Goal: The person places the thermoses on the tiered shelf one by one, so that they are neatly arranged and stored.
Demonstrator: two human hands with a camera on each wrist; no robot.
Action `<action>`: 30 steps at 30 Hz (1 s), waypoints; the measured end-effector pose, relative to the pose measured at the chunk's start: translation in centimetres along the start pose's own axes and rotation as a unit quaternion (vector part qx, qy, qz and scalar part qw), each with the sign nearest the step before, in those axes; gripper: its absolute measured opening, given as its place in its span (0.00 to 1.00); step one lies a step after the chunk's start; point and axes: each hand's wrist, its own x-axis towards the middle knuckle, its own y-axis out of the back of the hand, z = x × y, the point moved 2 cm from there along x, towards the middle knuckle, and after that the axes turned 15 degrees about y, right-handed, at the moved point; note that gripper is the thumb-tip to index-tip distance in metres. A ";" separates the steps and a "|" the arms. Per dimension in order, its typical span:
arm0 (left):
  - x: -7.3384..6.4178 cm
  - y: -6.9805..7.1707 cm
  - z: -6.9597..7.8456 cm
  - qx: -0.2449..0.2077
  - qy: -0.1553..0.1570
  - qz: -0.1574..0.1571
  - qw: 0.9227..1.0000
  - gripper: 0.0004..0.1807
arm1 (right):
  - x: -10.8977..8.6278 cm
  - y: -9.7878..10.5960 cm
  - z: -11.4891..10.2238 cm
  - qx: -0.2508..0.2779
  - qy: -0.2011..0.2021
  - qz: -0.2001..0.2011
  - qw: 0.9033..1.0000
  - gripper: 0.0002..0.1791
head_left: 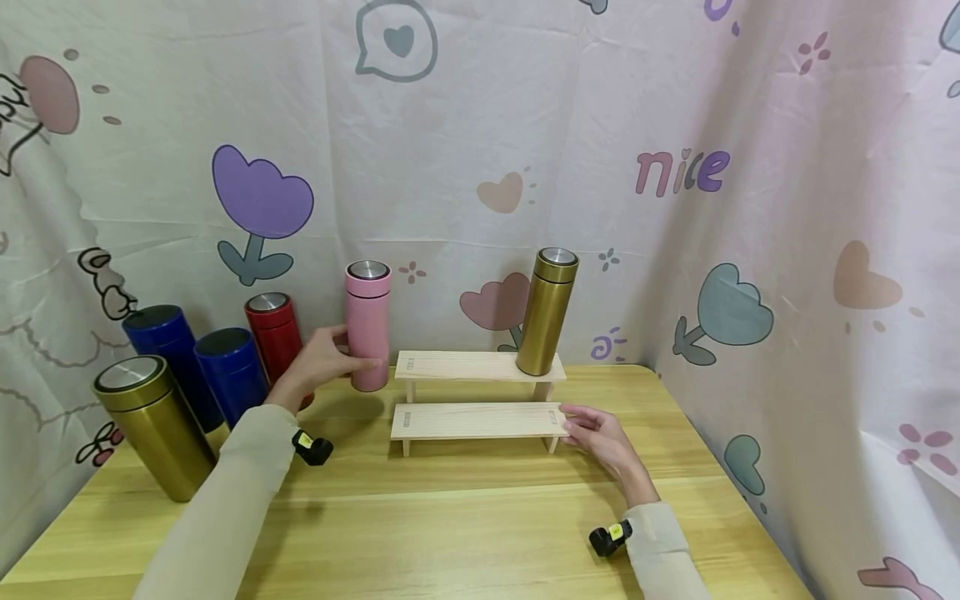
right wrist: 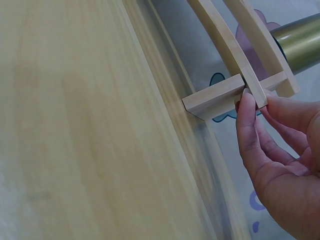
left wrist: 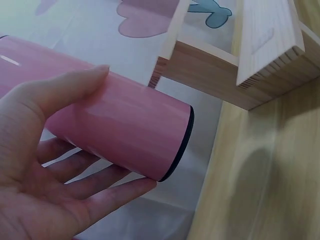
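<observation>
A pink thermos flask [head_left: 368, 329] with a steel-topped lid is held upright by my left hand [head_left: 318, 364], thumb on one side and fingers round the other. In the left wrist view the flask's dark base [left wrist: 181, 145] shows above the wooden tabletop, beside the shelf's end. My right hand [head_left: 606, 442] pinches the right end of the lower board of a two-step wooden shelf [head_left: 472, 421] between thumb and fingers. On the upper step's right end stands a gold thermos flask [head_left: 549, 312].
At the left of the table [head_left: 450, 533] stand a red flask [head_left: 276, 337], two blue flasks [head_left: 232, 375] and another gold flask [head_left: 161, 429]. A printed cloth [head_left: 450, 125] hangs behind the table and along both sides.
</observation>
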 end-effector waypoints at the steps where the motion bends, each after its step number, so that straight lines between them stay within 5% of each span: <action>1: 0.0 0.0 0.1 0.001 -0.005 -0.001 1.000 0.50 | 0.0 0.0 0.0 0.000 0.000 0.000 1.000 0.25; 30: -2.2 0.6 4.8 -0.002 -0.046 -0.024 0.999 0.47 | 0.0 -0.1 0.0 0.004 0.000 0.003 1.000 0.25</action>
